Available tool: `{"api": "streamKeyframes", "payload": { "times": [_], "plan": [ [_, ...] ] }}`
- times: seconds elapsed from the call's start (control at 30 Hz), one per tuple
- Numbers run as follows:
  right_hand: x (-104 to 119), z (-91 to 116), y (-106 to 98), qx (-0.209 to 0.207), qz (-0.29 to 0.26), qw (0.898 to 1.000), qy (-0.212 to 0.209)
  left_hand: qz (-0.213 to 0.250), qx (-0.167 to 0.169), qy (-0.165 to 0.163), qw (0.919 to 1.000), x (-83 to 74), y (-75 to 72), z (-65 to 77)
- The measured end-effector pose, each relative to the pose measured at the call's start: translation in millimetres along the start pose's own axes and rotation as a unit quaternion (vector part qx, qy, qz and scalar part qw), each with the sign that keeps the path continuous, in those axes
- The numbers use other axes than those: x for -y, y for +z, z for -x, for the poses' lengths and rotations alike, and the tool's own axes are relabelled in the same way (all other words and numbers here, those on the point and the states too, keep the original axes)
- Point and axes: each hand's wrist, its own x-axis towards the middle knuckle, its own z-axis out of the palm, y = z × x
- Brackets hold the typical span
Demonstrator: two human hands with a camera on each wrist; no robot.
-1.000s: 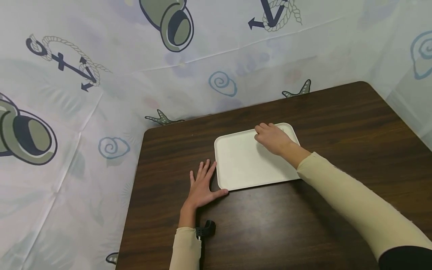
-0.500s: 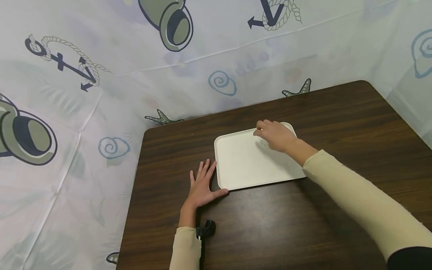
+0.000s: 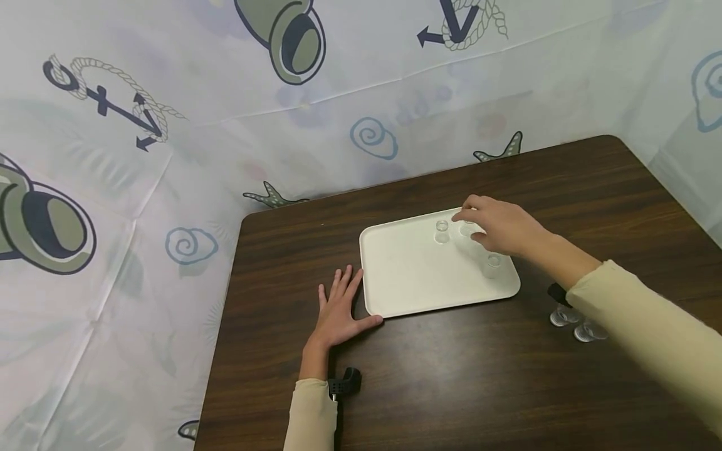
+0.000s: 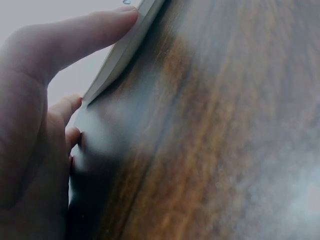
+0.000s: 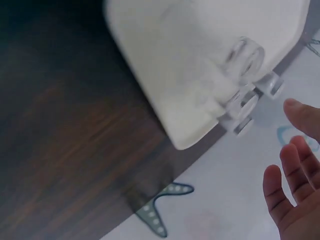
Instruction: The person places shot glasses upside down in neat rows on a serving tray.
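A white rectangular tray (image 3: 417, 269) lies on the dark wooden table. Small clear shot glasses stand toward its right end: one glass (image 3: 442, 230) near the back edge, another glass (image 3: 467, 230) partly behind the right fingers, and a third glass (image 3: 492, 263) nearer the right side. My right hand (image 3: 502, 228) hovers over the back right part, thumb and fingers spread apart with nothing between them. In the right wrist view this hand (image 5: 300, 185) is apart from the glasses (image 5: 245, 57). My left hand (image 3: 335, 316) lies flat with fingers splayed, its thumb (image 4: 105, 30) at the tray's front left corner.
More clear glasses (image 3: 589, 330) are on the table to the right of the tray, partly covered by the right sleeve. A black wrist camera (image 3: 345, 381) sits by the left wrist. A sea-patterned cloth (image 3: 316, 144) hangs behind the table's back edge.
My right hand has drawn away rightward from the back-edge glass, its fingers opening. Glasses on the tray and table, previously covered by the hand and arm, now show. The left hand has stayed still.
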Motion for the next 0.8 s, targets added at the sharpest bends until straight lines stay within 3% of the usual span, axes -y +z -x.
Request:
{"api": "streamKeyframes", "payload": {
  "times": [0.23, 0.43, 0.63, 0.8],
  "plan": [
    [-11, 46, -14, -0.030, -0.034, 0.999, 0.009, -0.012, 0.001, 0.003, 0.9999, 1.4, -1.5, 0.6],
    [-21, 80, -22, 0.002, -0.055, 0.998, 0.040, -0.010, 0.005, 0.001, 0.9999, 1.0, -2.1, 0.4],
    [-36, 118, -10, 0.006, -0.071, 0.997, 0.031, -0.012, 0.008, -0.004, 0.9999, 3.2, 2.7, 0.1],
    [-51, 145, 4, 0.052, -0.125, 0.989, 0.064, -0.004, 0.003, 0.001, 1.0000, 4.6, 3.6, 0.4]
  ]
}}
